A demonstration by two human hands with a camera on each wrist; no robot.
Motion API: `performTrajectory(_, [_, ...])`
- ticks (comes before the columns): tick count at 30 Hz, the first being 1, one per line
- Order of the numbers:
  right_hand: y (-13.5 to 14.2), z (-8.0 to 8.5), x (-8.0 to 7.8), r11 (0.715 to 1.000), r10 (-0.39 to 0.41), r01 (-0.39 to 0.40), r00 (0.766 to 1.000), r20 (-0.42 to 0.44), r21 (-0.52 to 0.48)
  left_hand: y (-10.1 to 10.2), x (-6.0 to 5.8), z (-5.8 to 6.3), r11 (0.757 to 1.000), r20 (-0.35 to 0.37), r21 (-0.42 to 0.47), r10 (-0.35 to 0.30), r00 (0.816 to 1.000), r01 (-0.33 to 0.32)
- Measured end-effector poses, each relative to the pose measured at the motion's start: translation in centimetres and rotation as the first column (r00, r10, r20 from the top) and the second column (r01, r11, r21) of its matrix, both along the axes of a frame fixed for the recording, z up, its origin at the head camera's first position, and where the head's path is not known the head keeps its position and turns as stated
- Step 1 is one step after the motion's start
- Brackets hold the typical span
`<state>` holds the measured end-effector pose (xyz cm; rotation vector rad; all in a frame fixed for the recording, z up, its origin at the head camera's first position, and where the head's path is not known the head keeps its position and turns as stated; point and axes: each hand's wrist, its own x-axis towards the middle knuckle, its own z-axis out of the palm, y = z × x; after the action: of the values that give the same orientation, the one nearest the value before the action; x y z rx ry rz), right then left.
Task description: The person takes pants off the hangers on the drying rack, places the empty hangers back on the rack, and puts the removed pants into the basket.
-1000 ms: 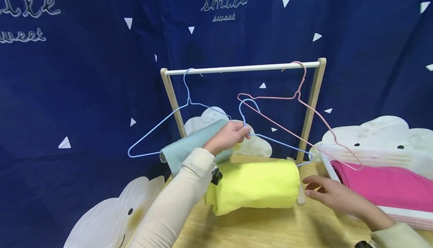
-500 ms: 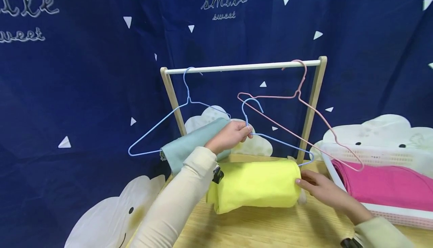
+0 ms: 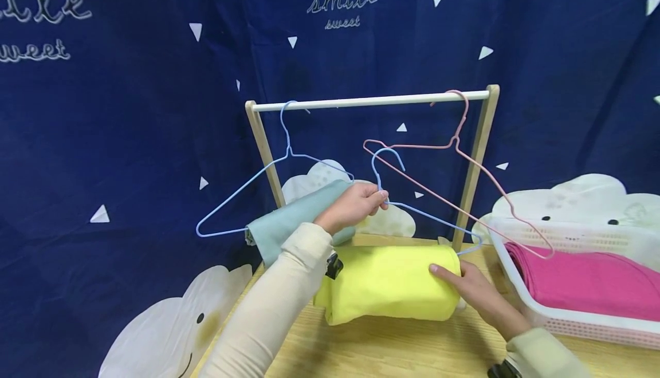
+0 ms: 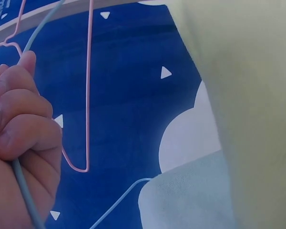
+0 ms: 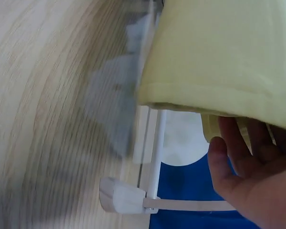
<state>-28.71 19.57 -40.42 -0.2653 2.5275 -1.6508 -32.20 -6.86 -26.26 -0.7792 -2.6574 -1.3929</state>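
My left hand (image 3: pixel 354 206) grips a blue wire hanger (image 3: pixel 432 216) just below its hook; the left wrist view shows its fingers (image 4: pixel 26 102) curled round the wire. A folded yellow cloth (image 3: pixel 389 280) hangs over this hanger, close above the table, hiding the lower bar. At the cloth's right end, my right hand (image 3: pixel 482 295) has its thumb on the front and its fingers behind. In the right wrist view these fingers (image 5: pixel 238 143) reach in behind the cloth's hem.
A small rack with a white rail (image 3: pixel 361 102) stands behind. On it hang a blue hanger (image 3: pixel 232 197) carrying a teal cloth (image 3: pixel 294 215) and a bare pink hanger (image 3: pixel 495 180). A white basket (image 3: pixel 536 309) with folded magenta cloth (image 3: pixel 593 280) sits on the wooden table (image 3: pixel 371 349) at right.
My right hand has moved left from beside the basket to the yellow cloth's right end, its thumb now over the front. The left hand and its hanger have shifted slightly right.
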Motion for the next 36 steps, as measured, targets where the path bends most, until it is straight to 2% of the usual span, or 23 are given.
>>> performTrajectory(2, [-0.2, 0.0, 0.0, 0.999, 0.021, -0.021, 1.000, 0.018, -0.039, 0.0, 0.0, 0.0, 1.000, -0.004, -0.003, -0.001, 1.000, 0.001])
performTrajectory(4, [-0.4, 0.1, 0.1, 0.998, 0.006, -0.004, 0.999, 0.031, -0.068, 0.0, 0.0, 0.0, 1.000, -0.005, -0.010, -0.003, 1.000, 0.003])
performTrajectory(11, [-1.1, 0.4, 0.2, 0.982, -0.160, 0.165, 0.986, 0.053, -0.090, 0.2, 0.0, -0.2, 1.000, -0.018, -0.017, 0.007, 1.000, -0.008])
performTrajectory(14, [-1.1, 0.6, 0.1, 0.967, -0.190, 0.201, 0.978, 0.082, -0.157, 0.3, 0.1, -0.2, 1.000, -0.028, -0.012, 0.021, 0.999, -0.021])
performTrajectory(16, [-1.0, 0.7, 0.0, 0.956, -0.179, 0.200, 0.977, 0.112, -0.216, 0.4, 0.1, -0.2, 1.000, -0.030, -0.002, 0.028, 0.999, -0.028])
performTrajectory(18, [-0.8, 0.8, 0.0, 0.947, -0.143, 0.176, 0.980, 0.140, -0.267, 0.4, 0.1, -0.2, 0.999, -0.030, 0.020, 0.029, 0.999, -0.028])
performTrajectory(21, [-0.7, 1.0, 0.0, 0.950, -0.052, 0.095, 0.988, 0.148, -0.298, 0.4, 0.1, -0.2, 0.998, -0.033, 0.057, 0.028, 0.999, -0.026])
performTrajectory(25, [-0.7, 0.9, -0.2, 0.959, 0.050, -0.012, 0.990, 0.130, -0.282, 0.5, 0.0, -0.1, 0.998, -0.047, 0.060, 0.037, 0.998, -0.034])
performTrajectory(29, [-0.8, 0.6, -0.4, 0.965, 0.086, -0.054, 0.990, 0.115, -0.256, 0.4, 0.0, -0.1, 0.998, -0.048, 0.037, 0.046, 0.998, -0.044])
performTrajectory(36, [-0.9, 0.6, -0.6, 0.970, 0.154, -0.127, 0.980, 0.125, -0.207, -0.2, -0.3, -0.5, 0.999, -0.018, 0.051, 0.019, 1.000, -0.018])
